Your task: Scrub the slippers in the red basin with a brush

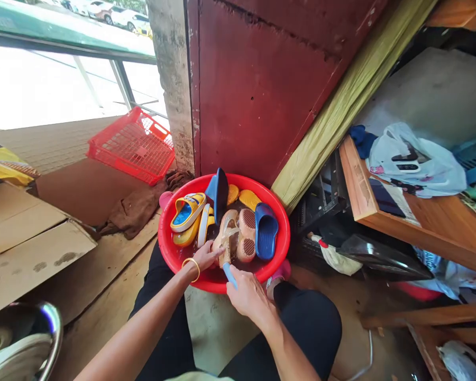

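Note:
A red basin (284, 233) of water and several slippers stands between my knees. My left hand (207, 256), with a gold bangle at the wrist, is closed on the near end of a beige sandal (229, 222). In my right hand (246, 291) is the light blue handle of a brush (229, 275), its head against that sandal. Another beige sandal (246, 225) lies sole up beside it. A blue slipper (266, 233) rests at the right, and a second blue slipper (221, 193) leans upright at the back. Yellow slippers (188, 211) lie at the left.
A red plastic crate (133, 145) sits on cardboard by a brown cloth (130, 211). Cardboard boxes (31, 254) and a metal bowl (55, 323) are at left. Behind the basin is a dark red door (254, 95). On the right, a wooden table (452, 227) bears a plastic bag (416, 159).

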`<state>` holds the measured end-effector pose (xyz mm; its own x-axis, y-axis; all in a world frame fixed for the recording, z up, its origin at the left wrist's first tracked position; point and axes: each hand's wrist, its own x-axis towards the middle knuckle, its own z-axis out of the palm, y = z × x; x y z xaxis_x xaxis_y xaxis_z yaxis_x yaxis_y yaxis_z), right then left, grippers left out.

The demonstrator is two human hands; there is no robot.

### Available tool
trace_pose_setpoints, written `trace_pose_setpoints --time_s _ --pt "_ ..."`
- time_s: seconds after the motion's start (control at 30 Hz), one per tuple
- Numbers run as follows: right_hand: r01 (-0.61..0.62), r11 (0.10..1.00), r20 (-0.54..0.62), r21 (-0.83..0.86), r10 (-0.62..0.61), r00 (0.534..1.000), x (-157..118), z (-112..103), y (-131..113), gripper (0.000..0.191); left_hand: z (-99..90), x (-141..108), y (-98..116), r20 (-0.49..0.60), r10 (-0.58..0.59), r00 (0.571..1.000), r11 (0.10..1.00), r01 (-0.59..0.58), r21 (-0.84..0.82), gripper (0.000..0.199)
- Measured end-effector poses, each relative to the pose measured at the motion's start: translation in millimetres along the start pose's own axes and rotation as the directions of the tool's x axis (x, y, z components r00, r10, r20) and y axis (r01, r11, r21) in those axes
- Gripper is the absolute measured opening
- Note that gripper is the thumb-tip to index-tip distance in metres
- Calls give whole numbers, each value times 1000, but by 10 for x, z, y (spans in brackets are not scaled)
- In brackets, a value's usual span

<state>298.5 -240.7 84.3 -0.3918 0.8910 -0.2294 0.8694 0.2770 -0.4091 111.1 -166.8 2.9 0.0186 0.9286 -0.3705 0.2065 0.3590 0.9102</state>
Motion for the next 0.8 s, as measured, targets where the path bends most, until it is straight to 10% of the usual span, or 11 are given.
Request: trace_pose_setpoints --time_s 0.37,0.63,0.8 --pt "-125 979 -20 -163 124 992 542 -163 -129 42 -28 36 -110 1 10 1000 998 -10 -60 52" --pt "-13 980 27 -201 19 999 -401 -188 -85 52 -60 21 -53 -151 112 982 992 -119 -39 43" --pt "21 978 -66 209 -8 998 -654 -714 341 45 -126 -65 48 -287 184 940 975 -212 -70 36"
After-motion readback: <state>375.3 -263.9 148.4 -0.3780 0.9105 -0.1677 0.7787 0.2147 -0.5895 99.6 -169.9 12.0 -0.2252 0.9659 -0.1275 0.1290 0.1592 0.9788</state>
